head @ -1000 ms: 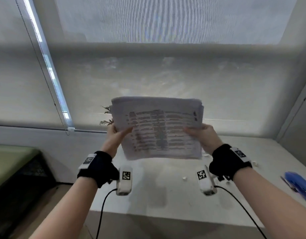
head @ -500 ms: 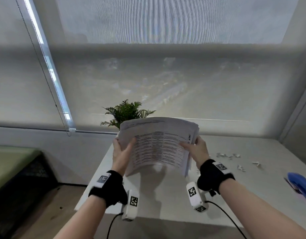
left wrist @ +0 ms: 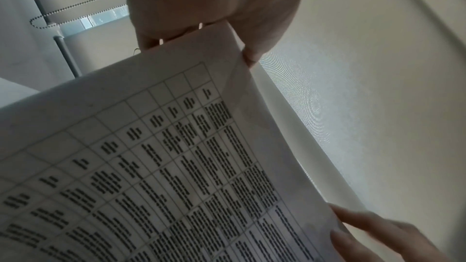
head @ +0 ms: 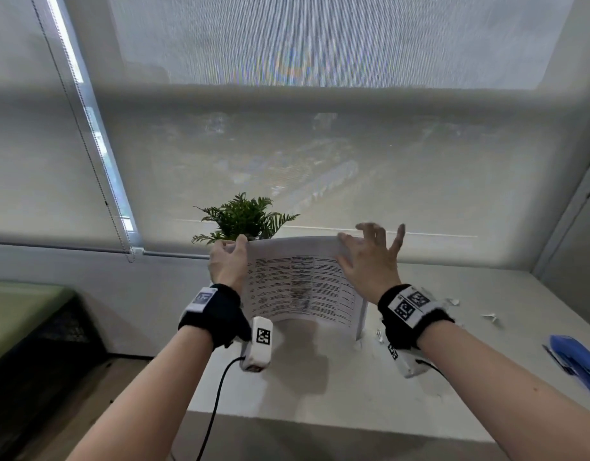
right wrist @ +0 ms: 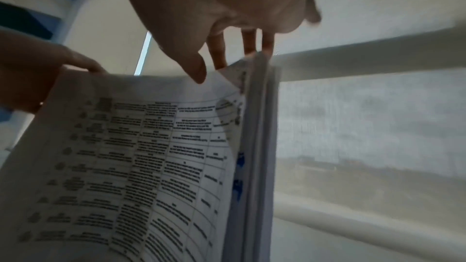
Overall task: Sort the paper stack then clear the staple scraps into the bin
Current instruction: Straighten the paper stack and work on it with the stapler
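White desk (head: 320,387) before blinds: paper stack (head: 300,287) stands on edge for squaring. Left hand (head: 227,265) grips its top corner; right hand (head: 370,257), fingers spread, taps the other. Staple scraps (head: 488,317) lie right.

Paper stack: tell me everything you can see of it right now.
The paper stack is white sheets printed with black tables, standing on edge on the white table, its front sheet bowed. The left hand grips its upper left corner; the right hand, fingers spread, touches the upper right corner.
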